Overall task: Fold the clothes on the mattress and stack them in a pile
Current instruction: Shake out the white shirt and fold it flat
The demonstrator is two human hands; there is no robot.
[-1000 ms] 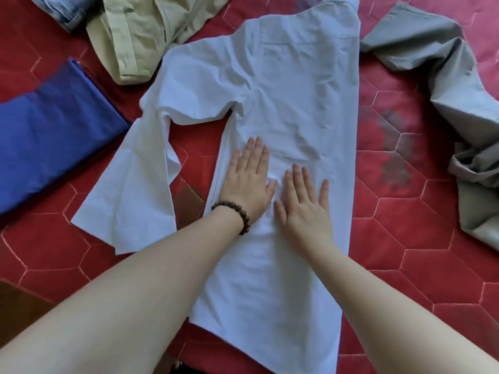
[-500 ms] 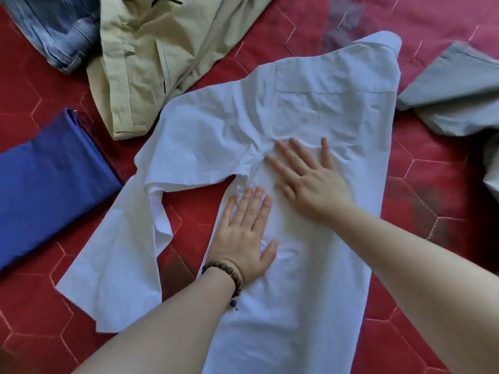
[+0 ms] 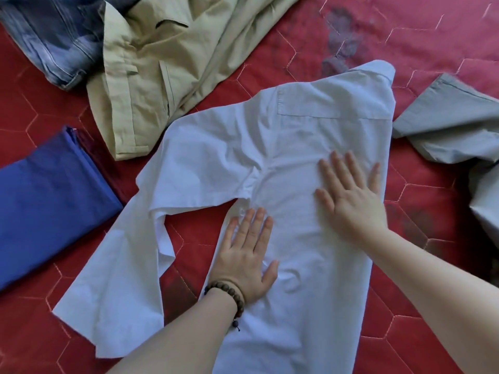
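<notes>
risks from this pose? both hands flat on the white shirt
1. The shirt is bunched at the armpit; folding now may lock creases in.
2. Its loose sleeve lies spread near the blue cloth and could drag it.
3. The left hand and right hand only press flat, so the shirt might slide on the mattress.

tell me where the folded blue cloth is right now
In the head view the folded blue cloth lies at the left edge on the red mattress, just left of the white shirt and below the beige garment.
</notes>
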